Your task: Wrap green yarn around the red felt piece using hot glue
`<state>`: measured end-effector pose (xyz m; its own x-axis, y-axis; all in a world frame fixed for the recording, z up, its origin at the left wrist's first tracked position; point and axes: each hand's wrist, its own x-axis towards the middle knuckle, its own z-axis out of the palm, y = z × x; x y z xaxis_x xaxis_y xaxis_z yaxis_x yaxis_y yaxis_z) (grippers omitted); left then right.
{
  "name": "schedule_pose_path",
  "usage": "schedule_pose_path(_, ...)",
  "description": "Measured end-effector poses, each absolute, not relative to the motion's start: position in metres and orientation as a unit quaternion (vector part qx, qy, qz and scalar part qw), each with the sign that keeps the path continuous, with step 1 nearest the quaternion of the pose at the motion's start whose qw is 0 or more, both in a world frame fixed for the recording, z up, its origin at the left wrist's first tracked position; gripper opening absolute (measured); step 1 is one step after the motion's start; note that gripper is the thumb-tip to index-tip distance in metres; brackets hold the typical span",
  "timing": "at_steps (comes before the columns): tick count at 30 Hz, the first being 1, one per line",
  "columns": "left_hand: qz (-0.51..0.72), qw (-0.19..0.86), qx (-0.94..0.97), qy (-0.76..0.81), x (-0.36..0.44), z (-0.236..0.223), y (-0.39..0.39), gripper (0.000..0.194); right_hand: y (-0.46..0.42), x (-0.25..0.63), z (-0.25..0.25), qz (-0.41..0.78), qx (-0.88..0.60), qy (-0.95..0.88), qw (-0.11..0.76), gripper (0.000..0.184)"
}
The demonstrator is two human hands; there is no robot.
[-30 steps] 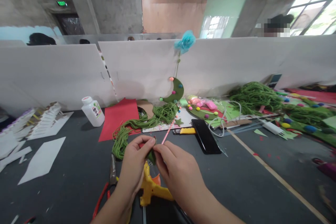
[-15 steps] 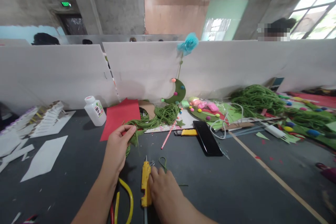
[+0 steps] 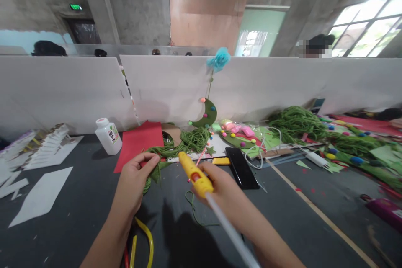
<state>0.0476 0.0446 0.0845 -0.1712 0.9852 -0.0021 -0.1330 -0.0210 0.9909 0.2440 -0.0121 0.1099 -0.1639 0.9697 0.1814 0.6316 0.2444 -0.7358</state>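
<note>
My right hand (image 3: 216, 184) is wrapped round a yellow hot glue gun (image 3: 192, 171), raised above the table with its nozzle end pointing away from me. A long whitish glue stick (image 3: 230, 228) sticks out of its back end. My left hand (image 3: 133, 180) pinches a small green felt piece (image 3: 156, 174) between thumb and fingers; its full shape is partly hidden. Green cord (image 3: 146, 186) hangs just below that hand. Behind the hands lies a bundle of green cord (image 3: 195, 139). A loose green cord (image 3: 196, 215) curls on the table under the glue gun.
Yellow-handled pliers or cutters (image 3: 147, 236) lie by my left forearm. Further back are red sheets (image 3: 138, 142), a white bottle (image 3: 108, 136), a black phone (image 3: 241, 169), a yellow cutter knife (image 3: 221, 161) and a felt moon (image 3: 209, 115) with pompoms. A white partition (image 3: 266, 83) stands behind.
My right hand has picked the glue gun up off the table and tilted it, bringing it closer to my left hand. The left hand still pinches the green felt piece.
</note>
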Motion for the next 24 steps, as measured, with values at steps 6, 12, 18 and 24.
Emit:
schedule_pose_path(6,0.551,0.475,0.463,0.506,0.056,0.087,0.032,0.02,-0.028,0.253,0.124,0.282,-0.462,-0.726,0.424,0.012)
schedule_pose_path(12,0.526,0.439,0.504,0.526,0.051,0.093,0.02,0.019,-0.04,0.243,0.131,0.217,-0.5,-0.749,0.376,0.031)
schedule_pose_path(18,0.511,0.387,0.543,0.543,0.052,0.104,0.013,0.019,-0.041,0.241,0.135,0.207,-0.496,-0.757,0.372,0.029)
schedule_pose_path(24,0.506,0.322,0.575,0.557,0.058,0.111,0.008,0.013,-0.04,0.242,0.135,0.237,-0.521,-0.74,0.353,0.027)
